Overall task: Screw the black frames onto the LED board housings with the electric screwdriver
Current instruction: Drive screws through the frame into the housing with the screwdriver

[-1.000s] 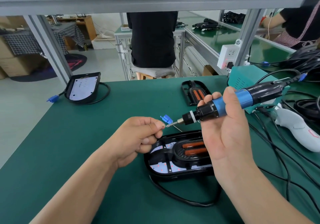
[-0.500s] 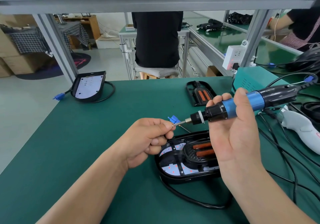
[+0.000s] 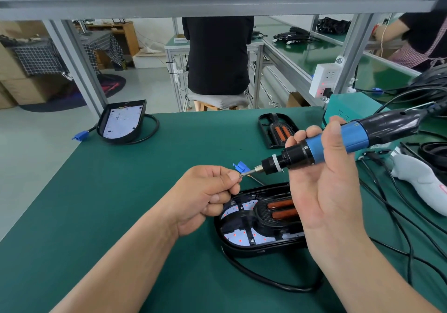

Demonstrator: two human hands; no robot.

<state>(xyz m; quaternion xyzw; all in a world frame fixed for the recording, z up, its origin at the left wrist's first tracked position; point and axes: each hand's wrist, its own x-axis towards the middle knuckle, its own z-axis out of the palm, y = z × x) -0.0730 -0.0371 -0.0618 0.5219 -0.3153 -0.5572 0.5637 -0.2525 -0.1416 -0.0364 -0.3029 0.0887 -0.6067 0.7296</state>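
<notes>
electric screwdriver [image 3: 358,135] gripped sideways by right hand [image 3: 324,191], left hand [image 3: 205,194] pinching its bit [image 3: 251,172].

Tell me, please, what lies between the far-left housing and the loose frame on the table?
In the head view, only bare green table and the cable loop of the housing lie before the frame.

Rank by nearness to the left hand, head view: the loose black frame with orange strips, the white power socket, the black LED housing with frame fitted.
1. Black LED housing with frame fitted, just below-right of the left hand.
2. Loose black frame with orange strips, farther back, right.
3. White power socket, farthest back, right.
</notes>
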